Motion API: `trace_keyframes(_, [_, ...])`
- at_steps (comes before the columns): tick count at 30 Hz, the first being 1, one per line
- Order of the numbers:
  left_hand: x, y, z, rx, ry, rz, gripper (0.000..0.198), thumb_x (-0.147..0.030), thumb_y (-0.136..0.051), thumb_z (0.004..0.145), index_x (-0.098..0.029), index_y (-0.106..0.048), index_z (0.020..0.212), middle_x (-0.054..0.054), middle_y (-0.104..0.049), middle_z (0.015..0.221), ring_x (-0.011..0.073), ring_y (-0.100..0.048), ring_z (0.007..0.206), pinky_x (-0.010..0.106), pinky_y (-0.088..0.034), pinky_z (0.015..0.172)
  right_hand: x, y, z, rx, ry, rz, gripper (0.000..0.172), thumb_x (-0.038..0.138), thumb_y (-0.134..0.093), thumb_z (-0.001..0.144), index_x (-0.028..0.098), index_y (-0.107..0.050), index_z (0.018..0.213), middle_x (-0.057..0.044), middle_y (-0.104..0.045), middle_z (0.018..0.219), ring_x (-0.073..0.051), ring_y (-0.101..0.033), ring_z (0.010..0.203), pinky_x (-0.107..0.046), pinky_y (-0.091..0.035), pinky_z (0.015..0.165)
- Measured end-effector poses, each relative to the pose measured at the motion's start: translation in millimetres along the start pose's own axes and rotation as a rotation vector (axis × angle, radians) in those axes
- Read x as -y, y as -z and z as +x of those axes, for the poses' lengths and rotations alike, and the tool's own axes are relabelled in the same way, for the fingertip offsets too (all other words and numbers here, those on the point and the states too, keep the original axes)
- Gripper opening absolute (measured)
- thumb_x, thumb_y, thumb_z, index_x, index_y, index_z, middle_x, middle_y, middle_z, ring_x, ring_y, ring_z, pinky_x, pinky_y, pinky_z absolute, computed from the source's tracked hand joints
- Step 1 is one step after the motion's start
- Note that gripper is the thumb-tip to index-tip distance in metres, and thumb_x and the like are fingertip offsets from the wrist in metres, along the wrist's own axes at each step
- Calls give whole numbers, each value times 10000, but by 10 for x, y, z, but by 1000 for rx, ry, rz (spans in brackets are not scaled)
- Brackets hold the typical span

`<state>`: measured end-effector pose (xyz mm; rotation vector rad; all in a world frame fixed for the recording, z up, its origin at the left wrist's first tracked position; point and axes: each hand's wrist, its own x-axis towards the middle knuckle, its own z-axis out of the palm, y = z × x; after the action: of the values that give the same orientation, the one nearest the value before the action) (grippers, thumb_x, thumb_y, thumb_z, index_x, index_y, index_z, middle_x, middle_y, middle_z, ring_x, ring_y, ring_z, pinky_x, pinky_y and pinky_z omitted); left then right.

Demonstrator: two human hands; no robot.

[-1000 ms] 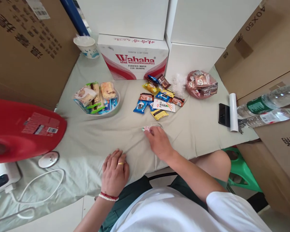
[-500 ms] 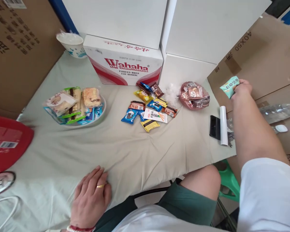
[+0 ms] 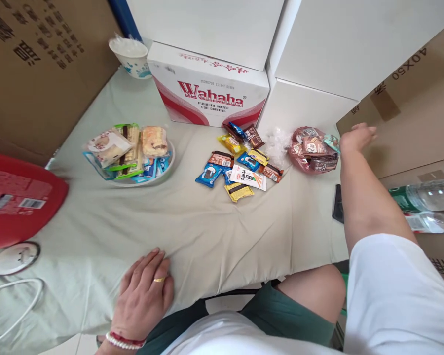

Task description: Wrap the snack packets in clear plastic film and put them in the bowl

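Observation:
My left hand [image 3: 146,291] lies flat on the tablecloth near the front edge, wearing a ring, with nothing in it. My right hand [image 3: 358,136] is raised just right of the pink bowl [image 3: 298,162], its fingers apart and no packet seen in them. In that bowl are brown packets [image 3: 313,146], and a mint-green packet [image 3: 332,142] rests at its right side. Left of the bowl is crumpled clear plastic [image 3: 277,146], then a loose group of snacks with a white packet [image 3: 248,177], a yellow packet [image 3: 239,191] and a blue packet [image 3: 208,174].
A white bowl [image 3: 172,165] of wrapped snacks stands at the left. Behind are a Wahaha box [image 3: 210,93] and a paper cup [image 3: 131,58]. A red object [image 3: 22,202] is far left. A black phone [image 3: 338,204] and plastic bottles [image 3: 436,195] are at the right.
My right hand has moved left to the pink bowl and let go of the mint-green packet, which now rests at the bowl's right side. The view has shifted slightly; my left hand stays on the cloth.

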<state>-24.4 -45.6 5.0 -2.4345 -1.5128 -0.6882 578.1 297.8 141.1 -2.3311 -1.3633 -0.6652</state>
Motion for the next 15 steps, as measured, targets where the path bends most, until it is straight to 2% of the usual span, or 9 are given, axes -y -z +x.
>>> trace_keyframes(2, [-6, 0, -6, -4, 11, -9, 242, -96, -649, 888, -151, -638, 1124, 188, -746, 1196, 359, -723, 1148, 503, -531, 1015, 127, 191, -143, -96, -61, 107, 341, -12, -381, 968, 15, -692, 1105, -274, -558, 1248, -246, -557, 1108, -444, -386, 952])
trace_keyframes(4, [-7, -8, -15, -8, 21, -16, 256, -90, -653, 883, -155, -639, 1129, 181, -747, 1205, 352, -722, 1154, 499, -527, 1029, 358, 335, -452, -76, 68, 284, 374, 7, -386, 963, 117, -710, 1113, -191, -585, 1216, -235, -581, 1101, -405, -414, 984])
trace_keyframes(6, [-6, -21, -28, -14, 28, -19, 266, -93, -656, 879, -160, -639, 1137, 177, -744, 1217, 348, -720, 1165, 495, -524, 1039, 646, 388, -867, 50, 345, 391, 310, 133, -422, 1021, 170, -708, 1136, -143, -624, 1151, -239, -584, 1101, -388, -439, 998])
trace_keyframes(7, [-6, -27, -36, -17, 30, -21, 268, -97, -656, 878, -160, -639, 1138, 176, -743, 1220, 347, -718, 1171, 494, -523, 1041, 788, 379, -1077, 117, 449, 386, 284, 218, -466, 1037, 171, -688, 1209, -142, -634, 1172, -253, -575, 1122, -395, -446, 1002])
trace_keyframes(9, [-5, -34, -49, -24, 33, -22, 265, -100, -653, 878, -155, -639, 1137, 178, -742, 1215, 350, -713, 1180, 495, -521, 1042, 1024, 312, -1432, 266, 557, 281, 382, 342, -578, 1004, 163, -641, 1335, -160, -638, 1235, -298, -555, 1164, -403, -475, 947])
trace_keyframes(11, [-9, -32, -61, -26, 42, -26, 260, -96, -646, 878, -149, -639, 1133, 176, -743, 1199, 350, -711, 1183, 493, -518, 1045, 1149, 232, -1660, 397, 575, 166, 343, 317, -569, 990, 161, -677, 1277, -171, -657, 1198, -326, -550, 1173, -405, -488, 902])
trace_keyframes(12, [-11, -29, -67, -27, 51, -29, 261, -93, -643, 877, -147, -640, 1132, 174, -744, 1193, 347, -710, 1183, 489, -516, 1048, 1166, 206, -1732, 421, 559, 144, 295, 281, -530, 996, 165, -704, 1204, -171, -669, 1158, -329, -553, 1172, -408, -489, 908])
trace_keyframes(13, [-15, -27, -73, -28, 59, -34, 262, -91, -642, 875, -146, -641, 1131, 172, -744, 1191, 343, -709, 1185, 484, -513, 1052, 1156, 194, -1786, 407, 527, 164, 277, 255, -491, 1002, 167, -719, 1133, -168, -678, 1119, -325, -560, 1164, -416, -486, 932])
trace_keyframes(15, [-23, -25, -85, -31, 77, -46, 266, -90, -645, 868, -145, -646, 1128, 168, -745, 1191, 333, -706, 1192, 470, -506, 1059, 1081, 220, -1875, 293, 417, 327, 269, 277, -476, 1003, 169, -716, 1056, -154, -686, 1074, -304, -580, 1124, -431, -480, 981])
